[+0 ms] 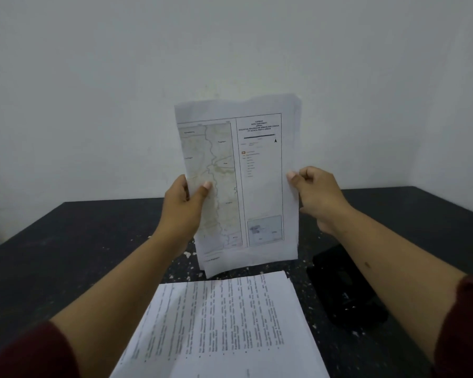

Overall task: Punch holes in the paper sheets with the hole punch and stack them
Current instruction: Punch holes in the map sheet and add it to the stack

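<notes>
A bundle of paper sheets (257,184) with a printed map on the front stands upright, its bottom edge near or on the dark table (79,255). My left hand (183,205) grips its left edge, thumb on the front. Pinching the right edge is my right hand (314,195), fingers curled. A stack of printed text sheets (230,323) lies flat in front of me. The black hole punch (344,290) sits on the table to the right, under my right forearm.
Small white paper bits (187,255) speckle the table around the sheets. A plain pale wall (230,50) rises right behind the table's far edge. Dark red sleeves cover my upper forearms at the bottom corners.
</notes>
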